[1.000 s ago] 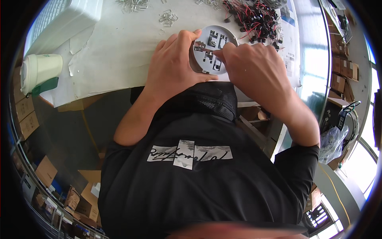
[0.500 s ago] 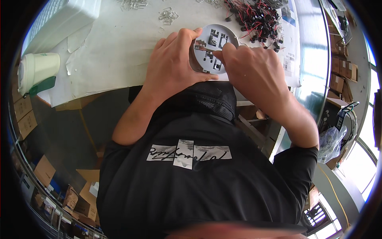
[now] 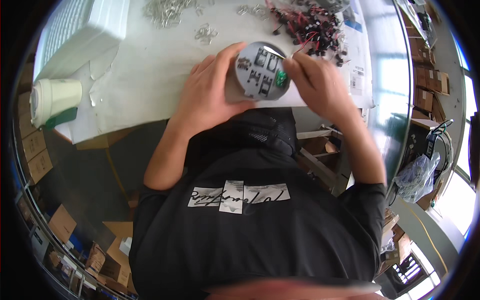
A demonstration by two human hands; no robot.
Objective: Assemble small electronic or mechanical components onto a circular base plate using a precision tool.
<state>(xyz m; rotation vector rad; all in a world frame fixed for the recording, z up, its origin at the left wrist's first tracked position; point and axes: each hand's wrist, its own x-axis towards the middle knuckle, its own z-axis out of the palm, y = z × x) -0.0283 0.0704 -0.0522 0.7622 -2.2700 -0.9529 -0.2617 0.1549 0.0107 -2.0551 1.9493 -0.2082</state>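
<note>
My left hand is wrapped round a round grey plastic housing, thumb at its near side and fingers at its far left. The housing is tilted above the near edge of the table, its inner face with black-looking slots and cutouts turned up. A small green part shows at its right side. At the housing's right rim is my right hand, fingers closed in a pinch. What they pinch is blurred and cannot be made out.
Black parts with red wires lie heaped at the far right of the white-covered table. Small clear pieces are piled at the back, with a smaller group nearer. A cream container and white foam block stand left.
The housing has shifted slightly left and nearer, and tilted. My right hand has moved from over its face to its right rim, uncovering the green part.
</note>
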